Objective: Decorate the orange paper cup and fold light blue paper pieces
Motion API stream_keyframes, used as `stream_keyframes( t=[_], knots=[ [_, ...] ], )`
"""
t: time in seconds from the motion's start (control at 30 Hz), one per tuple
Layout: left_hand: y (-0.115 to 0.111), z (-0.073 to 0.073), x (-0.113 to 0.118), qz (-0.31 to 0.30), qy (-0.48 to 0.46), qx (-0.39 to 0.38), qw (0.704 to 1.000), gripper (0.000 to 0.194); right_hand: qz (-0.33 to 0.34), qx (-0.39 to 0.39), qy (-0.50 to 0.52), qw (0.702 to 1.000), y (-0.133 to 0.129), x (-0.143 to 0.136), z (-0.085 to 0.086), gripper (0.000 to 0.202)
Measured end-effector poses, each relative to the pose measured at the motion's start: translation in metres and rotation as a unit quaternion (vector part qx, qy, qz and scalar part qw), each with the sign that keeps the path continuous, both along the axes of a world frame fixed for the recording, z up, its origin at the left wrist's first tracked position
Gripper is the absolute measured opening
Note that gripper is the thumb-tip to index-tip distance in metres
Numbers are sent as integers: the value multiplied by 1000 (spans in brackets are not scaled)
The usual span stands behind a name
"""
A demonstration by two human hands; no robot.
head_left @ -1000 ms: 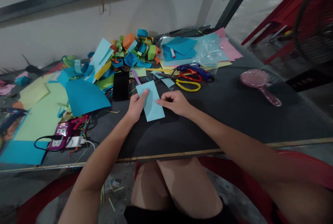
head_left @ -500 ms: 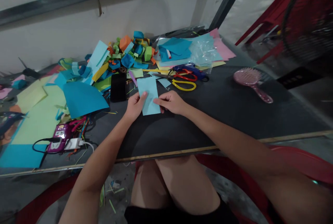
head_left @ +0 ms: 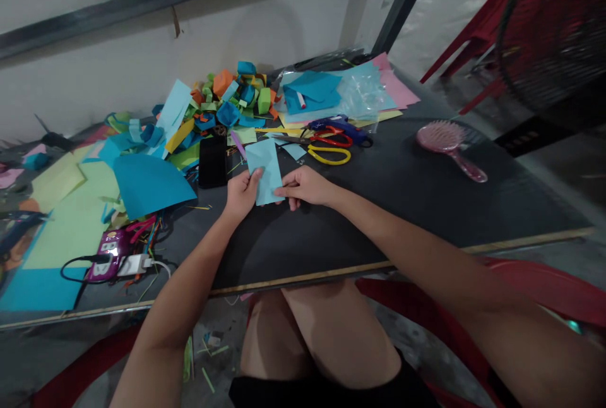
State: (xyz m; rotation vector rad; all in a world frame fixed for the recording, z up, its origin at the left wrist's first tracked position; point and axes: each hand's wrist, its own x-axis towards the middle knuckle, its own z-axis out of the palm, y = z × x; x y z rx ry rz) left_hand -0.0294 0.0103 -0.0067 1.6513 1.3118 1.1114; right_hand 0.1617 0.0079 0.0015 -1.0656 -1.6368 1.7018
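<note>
A light blue sheet of paper [head_left: 265, 167] is held between my two hands above the dark table. My left hand [head_left: 243, 193] pinches its left edge, thumb on top. On the right side, near the lower corner, my right hand [head_left: 307, 187] grips the paper between thumb and fingers. Just beyond the paper lie scissors with a red handle [head_left: 334, 137] and others with a yellow handle [head_left: 330, 155]. A purple strip [head_left: 238, 144] and a black phone [head_left: 213, 162] are near my left hand.
Folded paper pieces [head_left: 237, 98] are heaped at the back. Coloured sheets [head_left: 151, 184] cover the left, beside a purple power socket [head_left: 111, 250] with cables. A pink hairbrush [head_left: 447, 139] lies right. A fan [head_left: 553, 35] stands beyond the table's right edge.
The paper looks shorter at its lower end, and my right hand has shifted slightly left and lower along its edge. My left hand keeps its pinch. The whole view has shifted slightly.
</note>
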Motion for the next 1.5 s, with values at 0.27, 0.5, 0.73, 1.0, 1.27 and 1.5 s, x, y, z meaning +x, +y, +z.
stream_keyframes(
  t=[0.27,0.5,0.73,1.0,1.27,1.5],
  knots=[
    [0,4,-2,12,-24,-29,999,53,0,25,9,1000,5,3,-4,33],
    [2,5,-8,-78,-16,-114,990,57,-121,28,48,991,8,1,-5,43],
    [4,2,-7,-127,-52,-136,981,57,-148,32,52,987,8,3,-7,36],
    [8,-2,-7,-109,-134,-114,978,52,-156,11,82,984,8,2,-4,46],
    [8,0,-8,-117,-166,-104,974,47,-187,38,108,976,10,1,-7,40],
    [6,4,-9,-134,-158,-100,973,34,-170,35,113,978,9,2,-5,23]
  ],
)
